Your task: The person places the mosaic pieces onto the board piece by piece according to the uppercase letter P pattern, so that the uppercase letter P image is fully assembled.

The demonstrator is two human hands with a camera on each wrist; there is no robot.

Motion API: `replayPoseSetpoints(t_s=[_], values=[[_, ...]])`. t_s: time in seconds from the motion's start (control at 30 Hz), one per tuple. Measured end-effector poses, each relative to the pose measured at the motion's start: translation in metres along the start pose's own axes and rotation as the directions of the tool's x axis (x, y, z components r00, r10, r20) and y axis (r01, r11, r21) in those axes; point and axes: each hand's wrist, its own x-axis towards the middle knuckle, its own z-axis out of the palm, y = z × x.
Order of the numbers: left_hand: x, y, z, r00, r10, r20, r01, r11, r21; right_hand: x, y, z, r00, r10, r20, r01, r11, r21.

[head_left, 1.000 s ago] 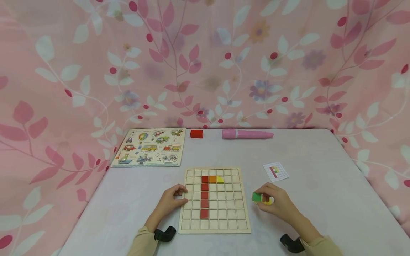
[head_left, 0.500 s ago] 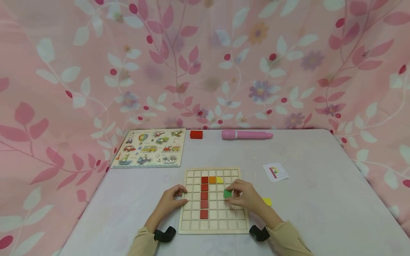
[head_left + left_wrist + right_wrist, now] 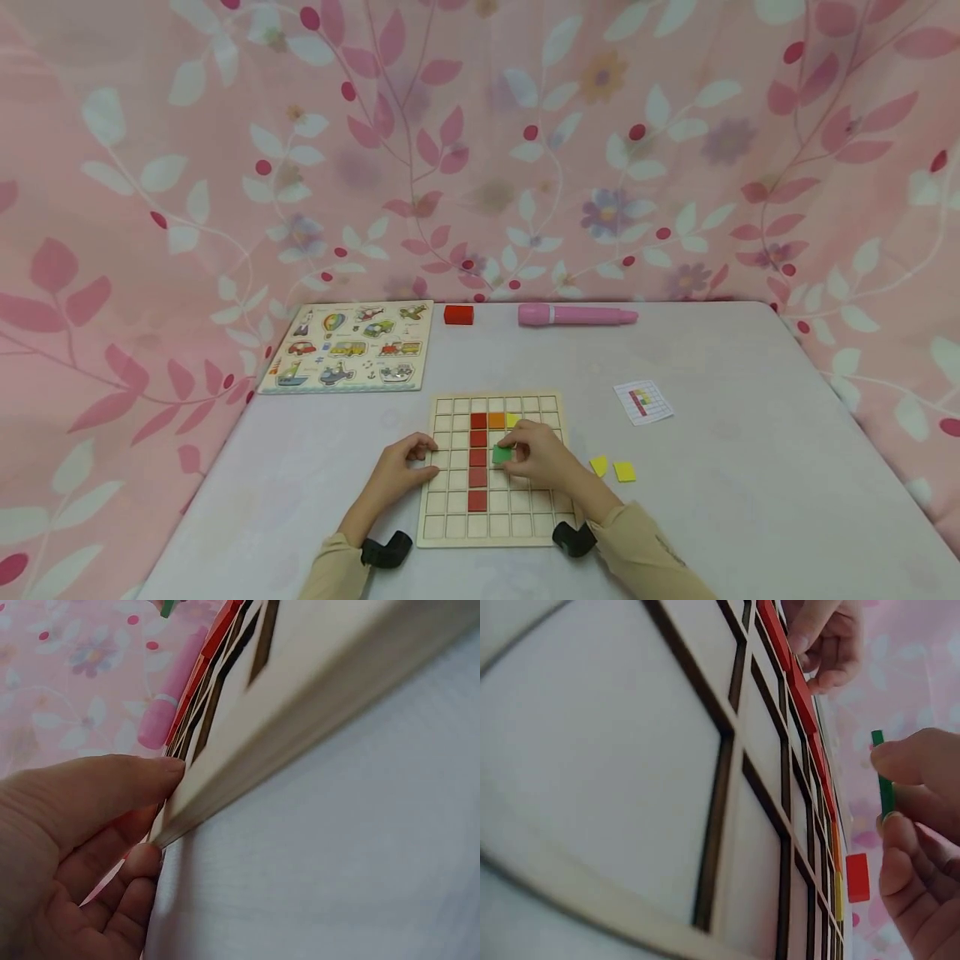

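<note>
A wooden grid board (image 3: 453,533) lies on the table with a column of several red tiles (image 3: 478,477). Beside the upper red one sit an orange tile (image 3: 497,421) and a yellow tile (image 3: 512,418), partly covered by the right hand. My right hand (image 3: 543,457) pinches a green square tile (image 3: 502,455) between thumb and fingers; the right wrist view shows that green tile (image 3: 886,780) edge-on. My left hand (image 3: 405,467) grips the board's left edge. In the left wrist view, the thumb (image 3: 135,776) lies on the rim, other fingers at its side.
Two loose yellow pieces (image 3: 624,472) lie right of the board. Behind them is a small printed pattern card (image 3: 643,402). A vehicle picture puzzle (image 3: 352,346), a red block (image 3: 459,315) and a pink microphone-shaped thing (image 3: 573,315) line the back edge.
My right hand has carried the green tile left from beside the board to over its middle, uncovering the loose yellow pieces. My left hand has stayed at the board's edge.
</note>
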Motion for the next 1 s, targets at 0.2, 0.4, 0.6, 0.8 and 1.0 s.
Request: replayPoseSetpoints(t_s=[0.2, 0.4, 0.6, 0.8, 1.0], values=[[-0.001, 0.000, 0.000, 1.000, 0.000, 0.001, 0.000, 1.000, -0.019, 0.004, 0.003, 0.005, 0.995, 0.079, 0.063, -0.078, 0.996, -0.032], [0.000, 0.002, -0.001, 1.000, 0.007, 0.002, -0.007, 1.000, -0.024, 0.006, 0.003, 0.007, 0.981, 0.164, 0.105, -0.159, 0.985, -0.060], [-0.003, 0.020, -0.003, 1.000, -0.004, -0.005, 0.003, 0.999, -0.046, 0.007, 0.002, 0.010, 0.978, 0.179, 0.109, -0.175, 0.984, -0.046], [-0.005, 0.026, -0.006, 1.000, 0.010, 0.002, -0.010, 0.999, -0.033, 0.008, -0.001, 0.011, 0.978, 0.176, 0.108, -0.168, 0.983, -0.077], [-0.006, 0.033, -0.008, 1.000, 0.002, 0.012, -0.001, 0.998, -0.066, 0.009, -0.001, 0.012, 0.982, 0.166, 0.091, -0.156, 0.982, -0.110]])
